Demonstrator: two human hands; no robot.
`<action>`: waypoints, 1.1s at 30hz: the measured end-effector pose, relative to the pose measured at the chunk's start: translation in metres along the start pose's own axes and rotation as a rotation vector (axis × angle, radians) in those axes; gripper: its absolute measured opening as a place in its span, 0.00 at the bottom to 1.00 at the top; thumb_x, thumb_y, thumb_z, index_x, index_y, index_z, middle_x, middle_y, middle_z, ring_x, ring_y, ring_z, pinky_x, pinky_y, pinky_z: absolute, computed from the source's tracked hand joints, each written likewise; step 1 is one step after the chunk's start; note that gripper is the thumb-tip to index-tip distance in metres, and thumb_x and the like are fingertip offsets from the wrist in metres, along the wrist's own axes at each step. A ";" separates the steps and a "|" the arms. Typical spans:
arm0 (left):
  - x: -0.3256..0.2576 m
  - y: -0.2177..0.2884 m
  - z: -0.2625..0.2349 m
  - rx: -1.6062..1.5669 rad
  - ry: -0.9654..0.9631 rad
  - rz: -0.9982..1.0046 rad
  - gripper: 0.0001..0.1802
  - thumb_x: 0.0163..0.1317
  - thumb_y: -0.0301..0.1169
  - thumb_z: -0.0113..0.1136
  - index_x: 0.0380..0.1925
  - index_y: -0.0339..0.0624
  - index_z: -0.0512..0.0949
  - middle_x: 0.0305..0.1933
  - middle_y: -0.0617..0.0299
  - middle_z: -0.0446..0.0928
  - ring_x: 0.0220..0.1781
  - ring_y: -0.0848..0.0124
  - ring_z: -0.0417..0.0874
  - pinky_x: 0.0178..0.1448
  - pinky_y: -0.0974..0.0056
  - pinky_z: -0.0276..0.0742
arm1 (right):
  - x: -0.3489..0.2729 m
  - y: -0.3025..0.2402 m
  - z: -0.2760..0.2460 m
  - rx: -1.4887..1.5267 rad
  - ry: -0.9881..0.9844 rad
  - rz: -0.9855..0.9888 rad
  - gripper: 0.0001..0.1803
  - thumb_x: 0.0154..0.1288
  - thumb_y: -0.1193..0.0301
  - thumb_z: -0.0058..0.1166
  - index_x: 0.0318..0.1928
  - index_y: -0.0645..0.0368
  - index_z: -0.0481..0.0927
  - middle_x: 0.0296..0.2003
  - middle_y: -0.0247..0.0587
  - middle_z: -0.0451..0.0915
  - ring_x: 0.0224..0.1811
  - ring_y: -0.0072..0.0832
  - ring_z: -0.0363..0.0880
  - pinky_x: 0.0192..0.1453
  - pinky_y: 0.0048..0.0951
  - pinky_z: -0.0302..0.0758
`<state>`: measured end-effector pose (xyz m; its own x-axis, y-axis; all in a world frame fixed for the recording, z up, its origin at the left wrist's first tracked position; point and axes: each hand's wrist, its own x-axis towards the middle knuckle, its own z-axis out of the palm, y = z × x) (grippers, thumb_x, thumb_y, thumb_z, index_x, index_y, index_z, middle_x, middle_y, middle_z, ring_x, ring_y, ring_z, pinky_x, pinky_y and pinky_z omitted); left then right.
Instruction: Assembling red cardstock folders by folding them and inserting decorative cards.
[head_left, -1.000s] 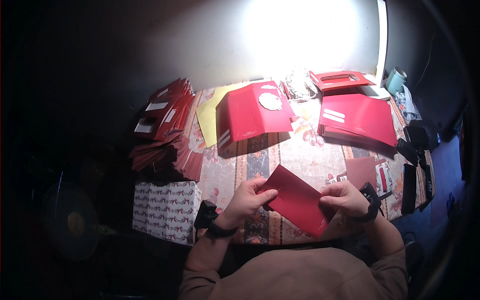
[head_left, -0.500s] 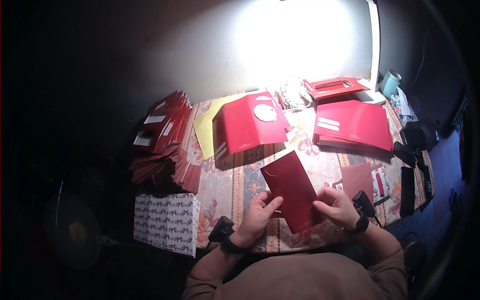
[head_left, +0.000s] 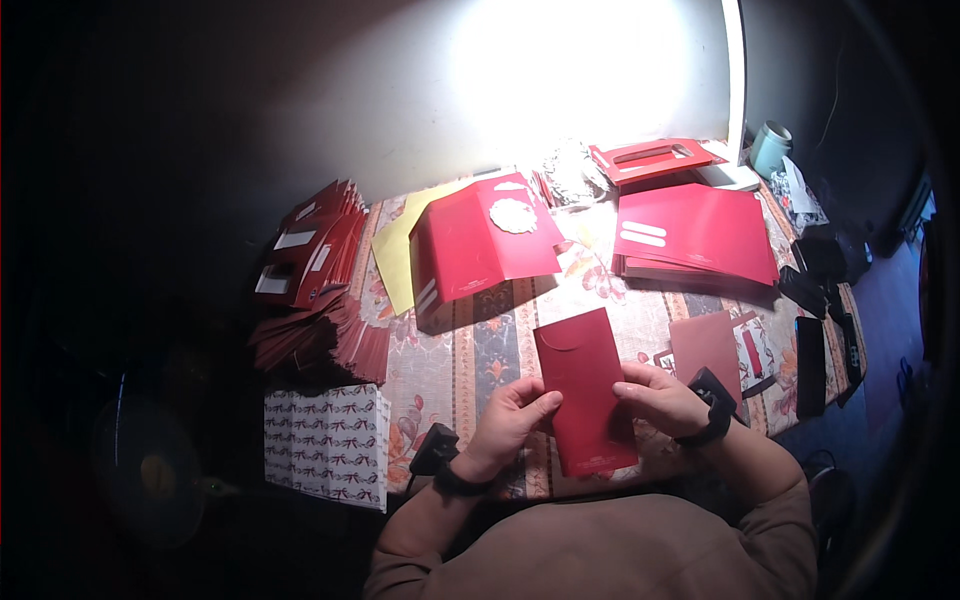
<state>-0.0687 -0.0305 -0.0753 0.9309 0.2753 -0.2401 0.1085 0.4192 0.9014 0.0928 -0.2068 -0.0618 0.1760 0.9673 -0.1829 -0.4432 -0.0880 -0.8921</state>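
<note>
Left stack [head_left: 318, 285]: red envelopes piled at the bench [head_left: 450, 350] edge; a knock could spill them.
Left hand [head_left: 512, 418]: fingers pinch the envelope [head_left: 585, 388] along its left edge.
Envelope: upright, flap end away, held above the bench between both hands.
Right hand [head_left: 662, 396]: pinches the right edge.
Risk: uneven pull may crease or tear the paper.

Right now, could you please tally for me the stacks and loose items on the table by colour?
Red: 6 – envelope held by left hand and right hand, open folder, flat stack, window-cut pieces, left-edge pile, dark red pile
Yellow: 1 – sheet
White patterned: 1 – box
Total: 8
</note>
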 end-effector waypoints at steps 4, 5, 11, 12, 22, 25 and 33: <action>0.002 -0.005 0.002 0.012 0.015 0.029 0.09 0.66 0.30 0.55 0.40 0.35 0.75 0.35 0.63 0.78 0.35 0.78 0.79 0.39 0.71 0.78 | 0.000 0.003 0.000 0.105 -0.008 -0.011 0.22 0.72 0.66 0.42 0.62 0.63 0.65 0.53 0.36 0.73 0.53 0.19 0.71 0.55 0.25 0.70; 0.001 -0.003 0.003 0.012 0.018 0.029 0.09 0.66 0.30 0.55 0.40 0.35 0.75 0.35 0.63 0.78 0.35 0.78 0.79 0.39 0.71 0.78 | 0.000 0.003 0.001 0.105 -0.010 -0.009 0.22 0.72 0.66 0.42 0.62 0.63 0.65 0.53 0.36 0.73 0.53 0.19 0.71 0.55 0.25 0.70; -0.001 0.003 0.006 0.027 0.017 0.072 0.08 0.65 0.29 0.55 0.40 0.36 0.74 0.36 0.63 0.78 0.35 0.79 0.79 0.39 0.73 0.77 | -0.001 -0.002 0.002 0.038 0.021 0.003 0.20 0.68 0.71 0.49 0.59 0.65 0.68 0.50 0.36 0.76 0.51 0.19 0.73 0.55 0.24 0.71; -0.001 0.004 0.006 0.029 0.011 0.072 0.08 0.65 0.29 0.55 0.40 0.35 0.74 0.36 0.63 0.78 0.35 0.78 0.79 0.40 0.73 0.77 | 0.000 -0.002 0.001 0.004 0.049 0.024 0.20 0.67 0.72 0.51 0.58 0.65 0.69 0.49 0.35 0.76 0.50 0.19 0.73 0.54 0.24 0.71; 0.002 0.015 0.007 0.022 0.003 -0.023 0.15 0.68 0.34 0.51 0.49 0.37 0.70 0.45 0.62 0.75 0.45 0.77 0.77 0.44 0.69 0.77 | 0.002 0.000 -0.001 -0.048 0.116 0.028 0.19 0.65 0.74 0.52 0.56 0.64 0.70 0.45 0.32 0.78 0.44 0.15 0.75 0.44 0.18 0.74; 0.021 0.018 -0.013 -0.030 0.120 0.081 0.16 0.69 0.33 0.47 0.53 0.38 0.65 0.50 0.59 0.72 0.52 0.70 0.75 0.53 0.64 0.74 | 0.001 0.002 -0.004 -0.057 0.153 0.039 0.20 0.65 0.73 0.53 0.56 0.63 0.70 0.45 0.32 0.78 0.41 0.14 0.76 0.39 0.16 0.73; 0.062 0.042 -0.041 -0.204 0.378 0.396 0.31 0.64 0.30 0.51 0.66 0.44 0.54 0.67 0.54 0.52 0.66 0.64 0.59 0.63 0.55 0.61 | 0.004 0.010 -0.008 -0.087 0.114 -0.021 0.17 0.64 0.73 0.53 0.53 0.63 0.72 0.42 0.31 0.78 0.39 0.14 0.75 0.37 0.16 0.72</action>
<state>-0.0210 0.0397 -0.0676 0.6938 0.7188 -0.0443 -0.3267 0.3691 0.8701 0.0965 -0.2057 -0.0748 0.2853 0.9362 -0.2053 -0.3617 -0.0932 -0.9276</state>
